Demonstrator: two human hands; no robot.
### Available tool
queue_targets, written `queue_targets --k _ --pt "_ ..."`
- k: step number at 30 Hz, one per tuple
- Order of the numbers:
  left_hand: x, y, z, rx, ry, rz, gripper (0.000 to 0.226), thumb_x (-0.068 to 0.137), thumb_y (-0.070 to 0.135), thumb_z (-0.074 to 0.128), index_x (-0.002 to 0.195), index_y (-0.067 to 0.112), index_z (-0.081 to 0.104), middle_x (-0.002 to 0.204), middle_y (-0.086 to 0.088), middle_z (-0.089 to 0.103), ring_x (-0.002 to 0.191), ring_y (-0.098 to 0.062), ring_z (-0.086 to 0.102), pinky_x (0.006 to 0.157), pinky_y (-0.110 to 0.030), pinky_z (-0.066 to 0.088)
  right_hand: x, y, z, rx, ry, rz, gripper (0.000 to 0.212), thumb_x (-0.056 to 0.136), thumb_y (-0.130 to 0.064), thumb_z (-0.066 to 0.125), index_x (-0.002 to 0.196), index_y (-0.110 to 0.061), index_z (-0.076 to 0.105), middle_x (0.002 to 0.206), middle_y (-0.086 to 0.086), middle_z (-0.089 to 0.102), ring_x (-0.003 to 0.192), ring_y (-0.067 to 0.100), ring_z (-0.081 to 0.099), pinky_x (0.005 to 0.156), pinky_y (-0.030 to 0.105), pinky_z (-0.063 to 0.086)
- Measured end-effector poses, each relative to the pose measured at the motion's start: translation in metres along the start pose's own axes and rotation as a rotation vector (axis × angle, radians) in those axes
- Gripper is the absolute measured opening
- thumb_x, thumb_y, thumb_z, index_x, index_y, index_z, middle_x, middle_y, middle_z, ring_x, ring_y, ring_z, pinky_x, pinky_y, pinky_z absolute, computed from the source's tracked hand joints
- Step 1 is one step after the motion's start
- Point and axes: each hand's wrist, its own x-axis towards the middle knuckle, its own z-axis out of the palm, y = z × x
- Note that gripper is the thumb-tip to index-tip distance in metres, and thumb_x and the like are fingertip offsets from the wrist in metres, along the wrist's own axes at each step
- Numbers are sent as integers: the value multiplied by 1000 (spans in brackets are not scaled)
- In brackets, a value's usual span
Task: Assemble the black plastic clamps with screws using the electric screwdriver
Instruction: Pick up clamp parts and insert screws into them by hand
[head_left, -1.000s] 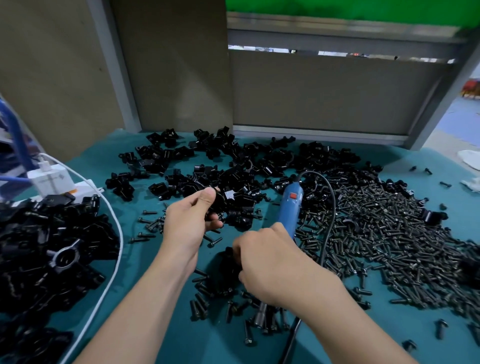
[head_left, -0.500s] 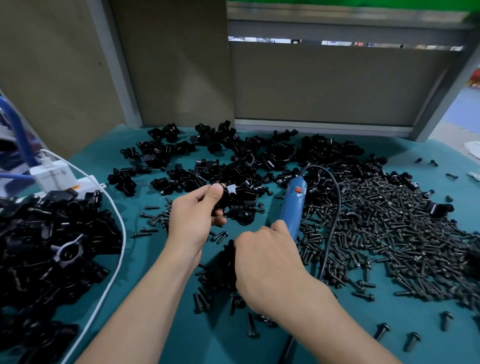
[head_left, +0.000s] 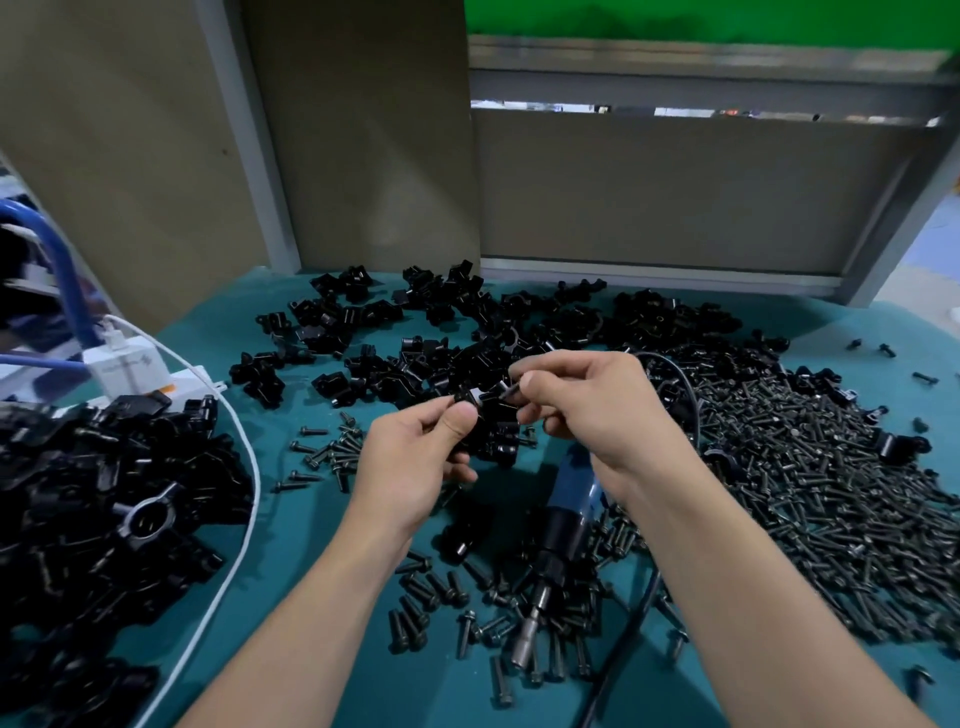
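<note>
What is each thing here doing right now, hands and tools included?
Left hand, pinching a black clamp.
Right hand, pinching a screw by the clamp.
Electric screwdriver, lying on the table under the right wrist.
White charger, plugged in.

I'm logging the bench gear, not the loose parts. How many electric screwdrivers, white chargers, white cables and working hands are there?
Electric screwdriver: 1
White charger: 1
White cable: 1
Hands: 2; the left hand pinches a clamp, the right hand what looks like a screw
Total: 5
</note>
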Motion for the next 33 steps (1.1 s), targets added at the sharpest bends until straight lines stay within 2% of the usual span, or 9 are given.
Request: queue_targets --k 3,9,13,17,22,25,28,30,33 --pt "-1 0 2 19 -57 48 15 89 35 72 92 43 83 76 10 74 61 -8 63 58 -24 58 2 5 2 49 -50 2 19 92 0 71 87 -16 80 79 8 79 64 14 73 55 19 51" --pt "-2 2 5 37 -100 125 15 86 41 70 92 43 83 78 10 75 65 -5 64 61 -23 59 2 11 6 106 -55 -8 11 90 -2 75 84 -10 78 75 11 78 60 15 70 55 20 51" --pt "-2 0 2 89 -77 137 38 83 45 71 113 23 80 89 6 79 70 -7 71 63 -27 61 2 12 9 151 -79 17 10 92 -2 73 85 -8 77 71 9 75 57 13 66 55 20 51" --pt "-5 0 1 236 -27 145 57 79 54 72 127 24 75 102 9 80 71 -14 76 76 -44 64 3 17 10 -9 -23 38 21 94 -14 74 75 -7 74 61 6 67 52 13 56 55 22 45" --pt "-8 -2 3 320 -7 183 40 84 41 82 123 39 75 111 16 78 75 -7 77 71 -23 61 1 19 12 40 -14 26 25 96 -12 72 72 -4 73 61 6 68 52 13 56 49 18 45" --pt "-7 -1 3 377 34 219 27 87 35 83 112 44 78 110 22 77 100 3 72 89 -23 57 1 20 17 90 4 18 22 96 -8 71 74 -5 74 62 8 69 53 14 58 51 20 47" --pt "-5 1 4 248 35 186 22 90 20 81 95 41 79 93 14 80 88 -7 77 79 -27 62 -1 19 20 145 -40 27 15 95 -3 69 82 -6 76 68 11 72 57 14 63 57 22 52" --pt "-5 3 4 125 19 155 23 93 12 77 91 34 81 91 6 80 84 -14 78 69 -24 62 -2 20 21 225 -44 46 13 97 -4 67 88 -7 75 71 9 73 59 13 64 61 24 53" --pt "-5 6 7 21 29 106 27 97 10 70 84 31 79 85 4 77 71 -12 71 65 -24 60 -1 21 21 224 42 53 14 101 -8 63 91 -8 72 72 6 74 58 13 64 60 26 52"
